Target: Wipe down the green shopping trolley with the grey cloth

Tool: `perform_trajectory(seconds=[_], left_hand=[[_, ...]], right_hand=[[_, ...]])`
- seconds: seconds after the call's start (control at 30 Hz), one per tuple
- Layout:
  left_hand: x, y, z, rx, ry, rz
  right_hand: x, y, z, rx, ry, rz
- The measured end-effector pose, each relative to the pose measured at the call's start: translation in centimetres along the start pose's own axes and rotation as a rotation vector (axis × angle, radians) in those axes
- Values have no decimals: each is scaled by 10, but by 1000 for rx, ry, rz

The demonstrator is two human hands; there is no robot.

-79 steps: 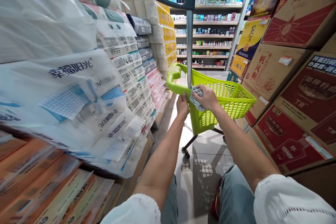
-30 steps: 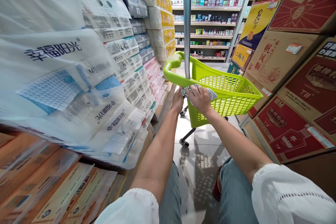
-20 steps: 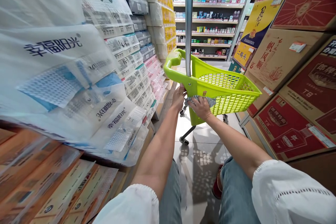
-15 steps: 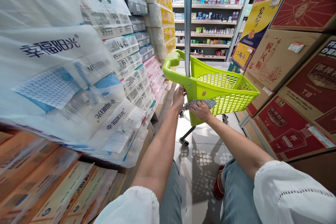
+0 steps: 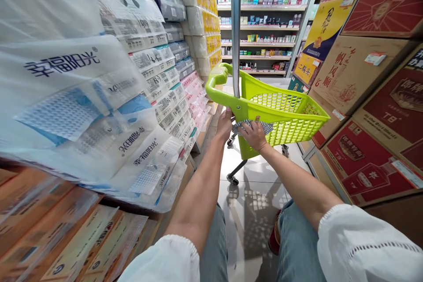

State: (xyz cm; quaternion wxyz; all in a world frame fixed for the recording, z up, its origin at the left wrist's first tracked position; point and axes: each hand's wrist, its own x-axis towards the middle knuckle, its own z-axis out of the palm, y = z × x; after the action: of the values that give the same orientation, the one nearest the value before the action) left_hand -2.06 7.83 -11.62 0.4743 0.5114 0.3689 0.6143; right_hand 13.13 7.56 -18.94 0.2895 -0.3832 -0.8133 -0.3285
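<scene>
A lime-green shopping cart point(image 5: 291, 128) with a perforated plastic basket stands in front of me, a tall metal pole point(image 5: 236, 31) rising from its handle end. My right hand point(image 5: 254, 135) presses a grey-and-white striped cloth point(image 5: 266, 127) flat against the solid side panel, its fingers curled over the fabric. Just left of it, my left hand point(image 5: 225, 124) grips the near edge of the cart below the handle. Its fingertips are partly hidden behind the green plastic.
Stacked plastic-wrapped paper packs point(image 5: 72, 79) line the left, above a row of orange packages point(image 5: 42, 224). Liquor cartons point(image 5: 360, 158) are piled on the right. Shelves of small boxed goods point(image 5: 261, 26) stand at the back. Pale floor tiles point(image 5: 241, 220) run between my legs.
My right hand and the striped cloth have moved slightly up the cart's side panel. My left hand keeps its hold on the edge. The cart has barely shifted in view.
</scene>
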Motion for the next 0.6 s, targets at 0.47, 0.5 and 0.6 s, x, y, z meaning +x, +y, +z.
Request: perform_trajectory(seconds=[0.47, 0.5, 0.6], left_hand=[[7, -10, -2, 13, 54, 35], [6, -9, -3, 33, 60, 34], [3, -5, -5, 80, 70, 10]], right_hand=[[55, -1, -29, 7, 160, 253], [47, -4, -25, 1, 149, 234], [25, -9, -16, -20, 100, 135]])
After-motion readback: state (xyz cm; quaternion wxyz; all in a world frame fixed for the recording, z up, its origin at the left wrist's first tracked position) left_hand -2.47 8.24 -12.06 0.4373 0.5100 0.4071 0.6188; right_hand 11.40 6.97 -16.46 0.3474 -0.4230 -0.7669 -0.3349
